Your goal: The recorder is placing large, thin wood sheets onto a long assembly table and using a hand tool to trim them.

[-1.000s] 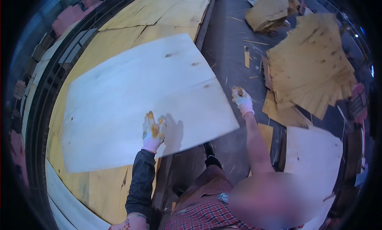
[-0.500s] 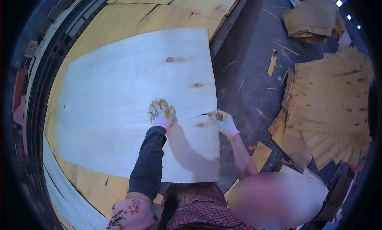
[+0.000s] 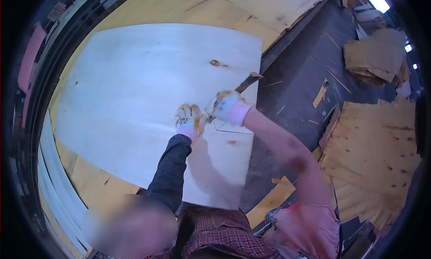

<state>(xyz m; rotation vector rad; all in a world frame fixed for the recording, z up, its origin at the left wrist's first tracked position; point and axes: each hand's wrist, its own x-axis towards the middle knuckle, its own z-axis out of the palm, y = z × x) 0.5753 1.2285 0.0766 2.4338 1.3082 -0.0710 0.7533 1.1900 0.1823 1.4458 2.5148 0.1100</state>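
A large pale veneer sheet (image 3: 134, 93) with a few knots lies in front of me. My left hand (image 3: 190, 119), in a stained white glove, presses on it with fingers spread. Just right of it, my gloved right hand (image 3: 226, 105) is closed on a knife (image 3: 210, 119), whose thin dark tip shows below the fist near my left fingers. A dark, narrow length (image 3: 248, 82) sticks out from the other side of the fist; whether it is the knife's handle end I cannot tell. Thin cut lines run across the sheet below my right hand to its right edge.
Yellowish veneer (image 3: 148, 8) lies beneath the pale sheet. To the right, the dark floor (image 3: 292, 88) has scattered wood slivers. Beyond stand a stack of knotty veneer pieces (image 3: 372, 151) and a smaller pile (image 3: 375, 55). White strips (image 3: 54, 169) curve along the left.
My right hand has moved from the sheet's right edge leftward and away from me, close to my left hand. Cut lines now show behind it. My left hand stays on the sheet.
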